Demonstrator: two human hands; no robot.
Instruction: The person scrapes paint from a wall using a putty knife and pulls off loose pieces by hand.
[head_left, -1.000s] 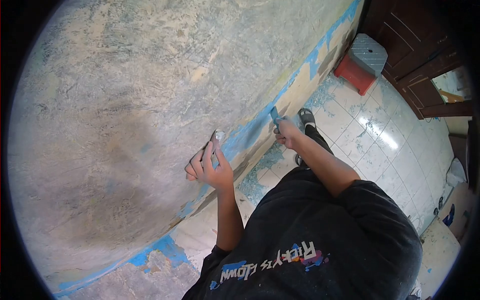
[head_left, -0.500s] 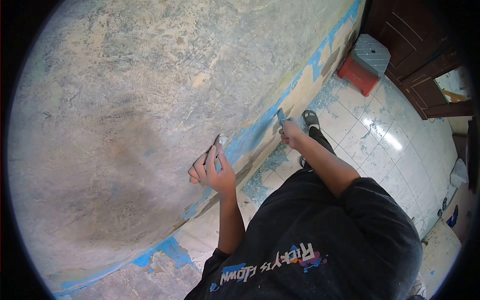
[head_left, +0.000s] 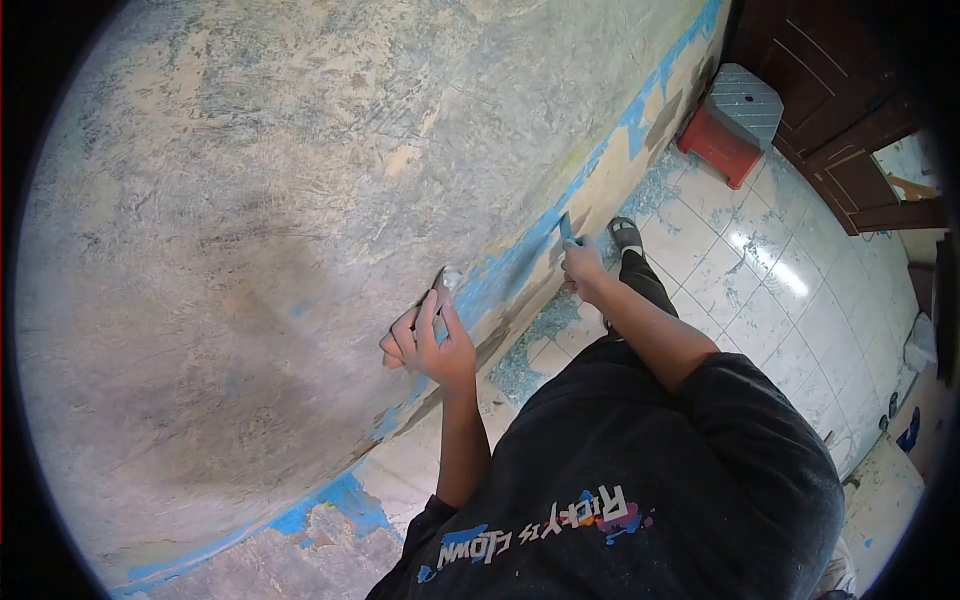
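The fingers of my left hand (head_left: pixel 432 345) are against the grey wall (head_left: pixel 250 200). Between its thumb and fingertips shows a small flat piece (head_left: pixel 450 282) with a dark edge and a whitish face; I cannot make out its kind. Farther along the wall, my right hand (head_left: pixel 583 268) is closed around a scraper (head_left: pixel 566 230). The scraper's tip meets the wall at the blue paint strip (head_left: pixel 520 255), near a bare beige patch. Most of its handle is hidden in the fist.
Blue paint flakes lie over the white floor tiles (head_left: pixel 690 235) by my sandalled foot (head_left: pixel 626 235). A red step stool (head_left: pixel 720 150) with a grey top stands by the wall's far end, beside dark wooden doors (head_left: pixel 800 80). More blue paint (head_left: pixel 345 500) remains at lower left.
The scraper in my right hand has shifted slightly along the blue strip, and its angle to the wall differs a little. My left hand stays in place; the view has moved slightly.
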